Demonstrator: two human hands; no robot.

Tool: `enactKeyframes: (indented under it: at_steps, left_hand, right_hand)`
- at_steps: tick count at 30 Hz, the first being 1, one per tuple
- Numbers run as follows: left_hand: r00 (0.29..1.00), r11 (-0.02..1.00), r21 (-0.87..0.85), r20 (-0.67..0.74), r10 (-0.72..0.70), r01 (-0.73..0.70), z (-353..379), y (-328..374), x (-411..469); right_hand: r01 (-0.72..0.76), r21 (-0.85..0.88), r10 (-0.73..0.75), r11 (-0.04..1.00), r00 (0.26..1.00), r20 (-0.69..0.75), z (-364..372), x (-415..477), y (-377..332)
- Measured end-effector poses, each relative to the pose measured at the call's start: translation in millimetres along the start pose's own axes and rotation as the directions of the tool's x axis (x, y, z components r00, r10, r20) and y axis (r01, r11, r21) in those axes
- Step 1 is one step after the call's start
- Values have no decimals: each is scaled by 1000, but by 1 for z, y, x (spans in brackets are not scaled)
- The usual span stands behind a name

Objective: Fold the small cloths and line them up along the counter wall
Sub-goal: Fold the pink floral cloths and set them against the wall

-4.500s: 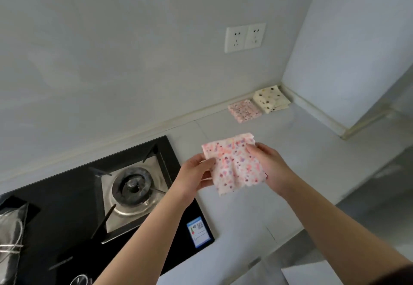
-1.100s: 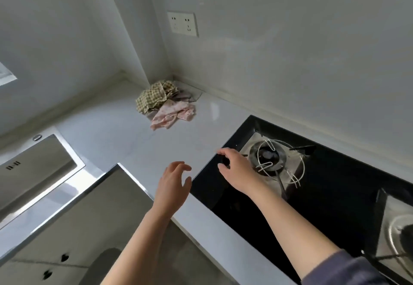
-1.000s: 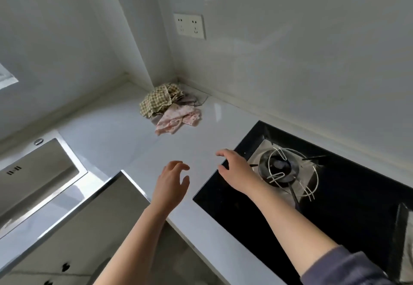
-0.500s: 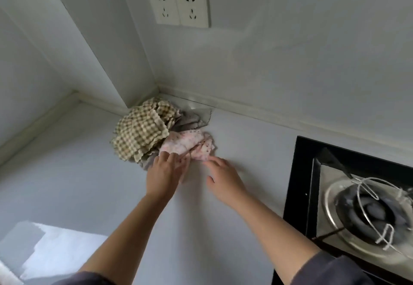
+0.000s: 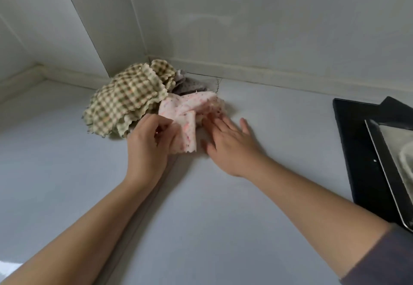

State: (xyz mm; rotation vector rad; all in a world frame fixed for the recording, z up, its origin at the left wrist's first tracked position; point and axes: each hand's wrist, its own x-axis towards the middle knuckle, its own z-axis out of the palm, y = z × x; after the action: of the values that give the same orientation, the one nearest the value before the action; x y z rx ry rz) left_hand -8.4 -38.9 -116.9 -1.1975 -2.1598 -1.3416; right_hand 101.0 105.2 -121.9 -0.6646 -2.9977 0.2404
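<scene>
A heap of crumpled small cloths lies in the counter corner. On its left is a green checked cloth [image 5: 125, 100], behind it a grey cloth [image 5: 192, 86], and in front a pink speckled cloth [image 5: 192, 110]. My left hand [image 5: 149, 146] pinches the near end of the pink cloth between thumb and fingers. My right hand [image 5: 230, 144] lies flat with straight fingers on the counter, its fingertips touching the pink cloth's right side. The cloth's underside is hidden.
The white counter [image 5: 201, 217] runs toward me from the wall skirting [image 5: 268, 77]. A black gas hob [image 5: 366, 150] with a steel burner tray [image 5: 393, 162] sits at the right edge. A wall corner [image 5: 125, 39] rises behind the heap.
Both hands were over the pink cloth half a second ago; now my left hand has pinched its near end and pulled it slightly toward me. The view has moved closer and lower.
</scene>
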Motion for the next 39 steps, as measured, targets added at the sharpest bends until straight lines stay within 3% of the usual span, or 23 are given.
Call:
enactKeyframes:
  at_steps: [6,9,11,12,15,17,20,23,28,30,33,36,38,39]
  left_hand:
    - [940,933,-163,-170,294,-321,-22,30,-6]
    - [931,913,-213,-192,311,-349,-35,48,-14]
    - [940,909,-238,-51,339,-341,-42,49,-25]
    - [910,898,-214,71,408,-385,-45,45,-32]
    - [720,813,-107,407,562,-573,-52,27,-57]
    - [703,825,-65,488,517,-562,-57,25,-63]
    - [787,880,170,544,291,-443,-60,28,-65]
    - [781,823,386,615,108,-417,-53,18,-68]
    - [831,874,455,542,-121,-169,-48,4,-61]
    - [876,860,486,471,-109,-155,-46,3,-61]
    - [916,890,351,369,155,-292,-47,14,-62]
    - [789,870,30,437,432,-493,-44,33,-64]
    - [703,850,18,571,424,-527,-34,39,-70]
    - [711,864,75,606,357,-498,-29,39,-71]
  right_hand:
    - [-71,-48,74,996,995,63,-6,-26,1]
    - [-188,-3,188,982,981,42,-11,-62,-5]
    - [-255,58,255,965,967,-7,-11,-87,-13]
    - [-289,63,292,955,956,-44,-11,-100,-18]
    - [-357,-121,319,926,913,-254,-14,-141,-26]
    - [-354,-206,270,912,898,-347,-14,-162,-28]
    - [-292,-66,239,954,876,-419,-9,-181,-23]
    - [-176,226,250,958,896,-366,-7,-183,-14]
    - [-212,188,264,959,907,-328,-15,-187,-7]
    - [-286,82,297,955,908,-296,-18,-189,-9]
    - [-317,-9,297,948,898,-324,-20,-187,-17]
    - [-241,131,274,962,860,-431,-19,-184,-19]
    - [-175,164,225,971,900,-372,-14,-181,-19]
    - [-159,135,194,978,933,-303,-11,-179,-18]
